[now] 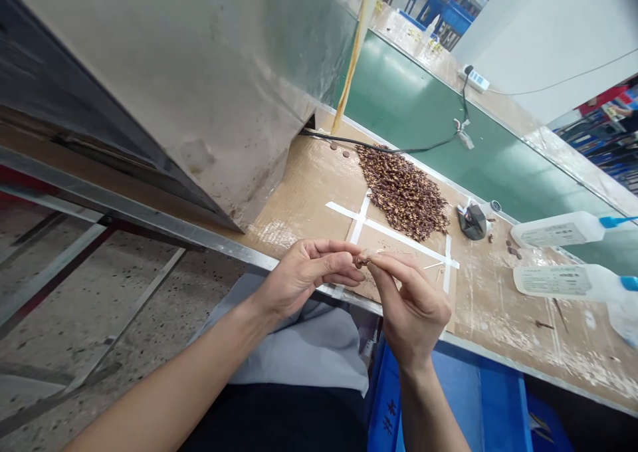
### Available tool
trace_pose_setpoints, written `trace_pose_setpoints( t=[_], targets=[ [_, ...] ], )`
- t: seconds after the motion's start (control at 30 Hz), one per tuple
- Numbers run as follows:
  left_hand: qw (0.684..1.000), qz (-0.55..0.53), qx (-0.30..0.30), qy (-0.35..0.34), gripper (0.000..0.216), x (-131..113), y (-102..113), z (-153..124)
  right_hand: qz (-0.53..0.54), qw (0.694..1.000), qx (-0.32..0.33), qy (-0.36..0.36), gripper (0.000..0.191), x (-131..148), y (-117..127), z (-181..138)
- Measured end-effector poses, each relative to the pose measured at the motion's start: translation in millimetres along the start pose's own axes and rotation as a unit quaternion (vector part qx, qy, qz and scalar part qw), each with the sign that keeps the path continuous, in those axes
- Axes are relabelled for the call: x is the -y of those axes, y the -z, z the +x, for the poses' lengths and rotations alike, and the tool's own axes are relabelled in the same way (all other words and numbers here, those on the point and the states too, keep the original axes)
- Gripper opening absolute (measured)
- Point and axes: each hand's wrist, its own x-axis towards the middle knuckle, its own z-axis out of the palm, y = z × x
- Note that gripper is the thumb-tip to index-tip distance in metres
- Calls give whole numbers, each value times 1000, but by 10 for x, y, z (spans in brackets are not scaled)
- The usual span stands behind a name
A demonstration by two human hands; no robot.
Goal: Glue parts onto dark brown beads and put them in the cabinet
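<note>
My left hand (304, 272) pinches a small reddish-brown piece (359, 262) between thumb and forefinger, its other fingers loosely curled below. Against the same piece, the thumb and forefinger of my right hand (411, 296) are pressed together. Most of the piece is covered by fingertips, so its kind is not clear. Both hands are above the near edge of the cardboard-covered bench (309, 179). Just beyond them lies a large heap of small dark red and yellowish pieces (406, 193), bordered by white tape strips (393, 231).
A large metal housing (199, 86) rises on the left. To the right lie two plastic bottles (558, 229) and a dark faceted holder (472, 223). A black cable (399, 150) crosses behind the heap. Below the bench is a blue bin (453, 392).
</note>
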Motion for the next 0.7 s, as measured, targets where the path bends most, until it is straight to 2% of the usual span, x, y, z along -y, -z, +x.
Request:
trace_pose_setpoints(
  t=[0.1, 0.2, 0.3, 0.4, 0.5, 0.7],
  targets=[
    [1000, 12, -1, -3, 37, -12, 22, -7, -34, 999, -33, -21, 20, -15, 228, -80],
    [1000, 24, -8, -2, 37, -17, 65, 13, -134, 986, -89, -39, 11, -193, 688, -226],
    [999, 43, -25, 4, 38, -25, 101, 46, -286, 948, -132, -51, 10, -518, 1280, -473],
    [997, 57, -42, 17, 41, -40, 115, 65, -392, 913, -101, -50, 22, -868, 1727, -768],
    [996, 69, -56, 28, 43, -56, 112, 71, -414, 905, -84, -49, 26, -1121, 1871, -998],
    [992, 77, -103, 20, 48, -66, 85, 80, -398, 910, -105, -53, 20, -1275, 1821, -1148]
  ],
)
